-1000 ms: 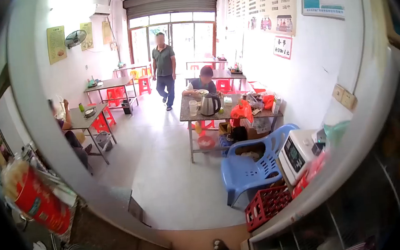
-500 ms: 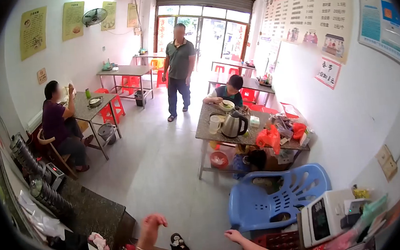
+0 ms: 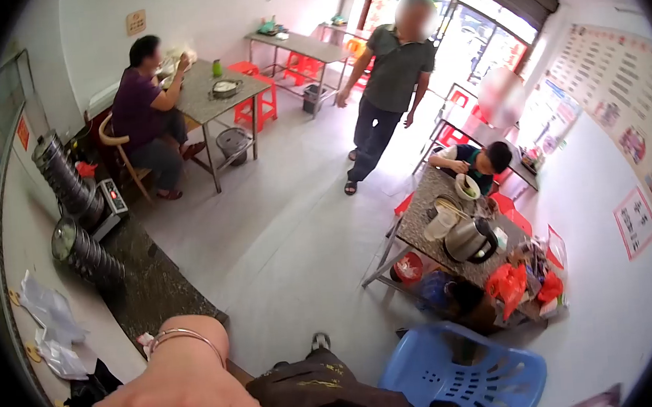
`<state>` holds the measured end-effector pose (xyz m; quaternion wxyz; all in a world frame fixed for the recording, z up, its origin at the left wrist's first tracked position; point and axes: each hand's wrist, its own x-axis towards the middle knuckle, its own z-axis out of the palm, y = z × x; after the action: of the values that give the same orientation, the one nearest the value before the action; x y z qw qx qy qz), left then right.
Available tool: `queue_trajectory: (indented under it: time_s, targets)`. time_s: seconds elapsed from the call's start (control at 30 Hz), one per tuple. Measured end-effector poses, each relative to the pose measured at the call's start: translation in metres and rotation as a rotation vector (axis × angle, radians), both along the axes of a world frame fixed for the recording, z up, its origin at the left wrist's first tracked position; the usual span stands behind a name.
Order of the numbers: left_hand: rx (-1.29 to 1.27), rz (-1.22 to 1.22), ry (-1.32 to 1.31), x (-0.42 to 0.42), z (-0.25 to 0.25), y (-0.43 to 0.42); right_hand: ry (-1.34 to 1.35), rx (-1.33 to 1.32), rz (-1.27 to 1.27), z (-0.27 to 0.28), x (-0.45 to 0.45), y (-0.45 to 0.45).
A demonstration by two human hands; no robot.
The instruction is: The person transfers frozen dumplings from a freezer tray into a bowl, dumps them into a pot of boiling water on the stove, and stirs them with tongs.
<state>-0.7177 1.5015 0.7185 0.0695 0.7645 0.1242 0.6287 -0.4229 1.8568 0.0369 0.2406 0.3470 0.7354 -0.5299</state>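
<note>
My left hand [image 3: 161,396] is large and close to the camera at the lower left. It wears a thin metal bracelet [image 3: 187,335] on the wrist. The back of the hand and the knuckles show, but the fingers bend down out of the picture, so whether they hold anything is hidden. Beside it, a dark apron [image 3: 322,391] with yellowish marks covers my lap. My right hand is out of the picture. To the left of my left hand lie crumpled translucent plastic bags [image 3: 52,321] and a black bag [image 3: 96,394].
Stacked metal steamers [image 3: 71,181] stand by the dark stone counter [image 3: 144,275]. A blue plastic chair [image 3: 469,372] is at the lower right, near a table with a kettle [image 3: 470,239]. One person [image 3: 392,68] walks in the aisle; others sit at tables.
My left hand has come up close to the camera. My right hand has left the picture. The view has tilted and turned left, and the walking person appears nearer.
</note>
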Motion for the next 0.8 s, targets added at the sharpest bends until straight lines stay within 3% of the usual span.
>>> queue_trajectory:
  time_s: [0.1, 0.23, 0.3, 0.37, 0.43, 0.53, 0.6, 0.67, 0.7, 0.8]
  targets:
    - [0.033, 0.082, -0.055, -0.052, -0.013, 0.023, -0.024, -0.036, 0.011, -0.028, -0.052, 0.049]
    - [0.021, 0.195, 0.044, -0.125, -0.021, 0.047, 0.154, -0.226, -0.007, -0.133, -0.150, 0.160]
    - [0.156, 0.077, 0.132, -0.161, -0.012, 0.058, 0.080, -0.051, -0.040, -0.062, -0.259, 0.181]
    - [0.267, 0.187, 0.168, -0.191, -0.005, 0.060, 0.003, 0.081, -0.013, -0.012, -0.360, 0.201]
    - [0.424, 0.388, 0.269, -0.218, -0.011, 0.055, 0.033, 0.364, 0.327, -0.010, -0.451, 0.226]
    - [0.447, 0.477, 0.311, -0.261, -0.020, 0.039, 0.104, 0.282, 0.268, 0.008, -0.579, 0.210]
    - [0.462, 0.521, 0.333, -0.288, -0.028, 0.022, 0.199, 0.044, 0.095, 0.020, -0.646, 0.170]
    - [0.169, 0.636, 0.065, -0.313, -0.036, -0.002, 0.189, 0.023, 0.140, 0.024, -0.703, 0.126]
    - [0.167, 0.642, 0.069, -0.325, -0.047, -0.017, 0.178, 0.005, 0.166, 0.024, -0.726, 0.101]
    - [0.374, 0.574, 0.008, -0.390, -0.059, -0.055, 0.129, 0.023, 0.285, -0.036, -0.776, 0.045]
